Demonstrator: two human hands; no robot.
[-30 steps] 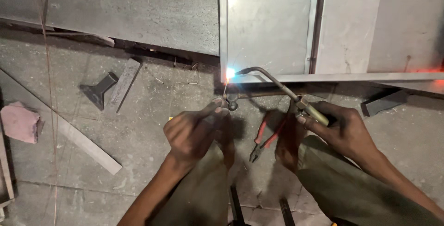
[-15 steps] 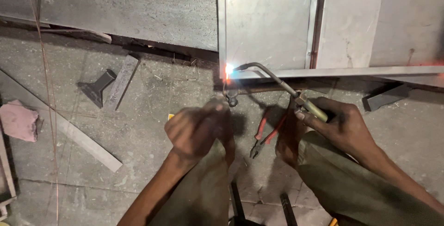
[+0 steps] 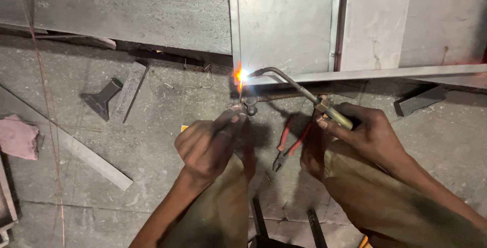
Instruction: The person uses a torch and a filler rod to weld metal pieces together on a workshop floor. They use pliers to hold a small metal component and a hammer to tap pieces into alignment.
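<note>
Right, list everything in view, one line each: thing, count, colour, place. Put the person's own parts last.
torch: one, grey bent tube with a brass handle, held in the right hand, tip at the sheet corner
flame: one, orange-white, at the torch tip
filler rod: one, thin, from the left hand up to the flame
metal sheets: several, grey, along the top
pliers: one, red handles, on the floor between the hands
metal strip: one, grey, lying slantwise at the left
angle bracket: one, dark, upper left floor
pink block: one, left edge
concrete floor: grey, littered with scraps
left hand: centre, fingers pinching the rod
right hand: right, gripping the torch
</note>
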